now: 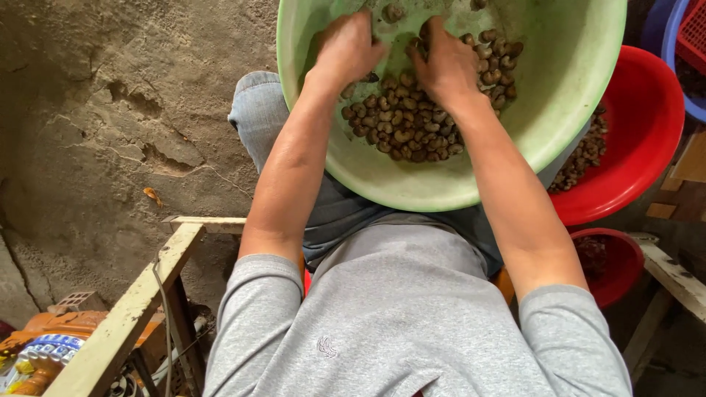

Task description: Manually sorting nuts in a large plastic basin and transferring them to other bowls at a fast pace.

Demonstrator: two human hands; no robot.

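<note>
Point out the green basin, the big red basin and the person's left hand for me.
green basin (581,81): head view, on its bare inner wall at the right.
big red basin (647,117): head view, on its inner wall.
left hand (346,51): head view, on the back of the hand.

Large red basin (647,125) holding nuts, smaller red bowl (625,265), cracked earthen floor (88,132), pale wooden frame (125,316), blue tub (673,44)
</note>
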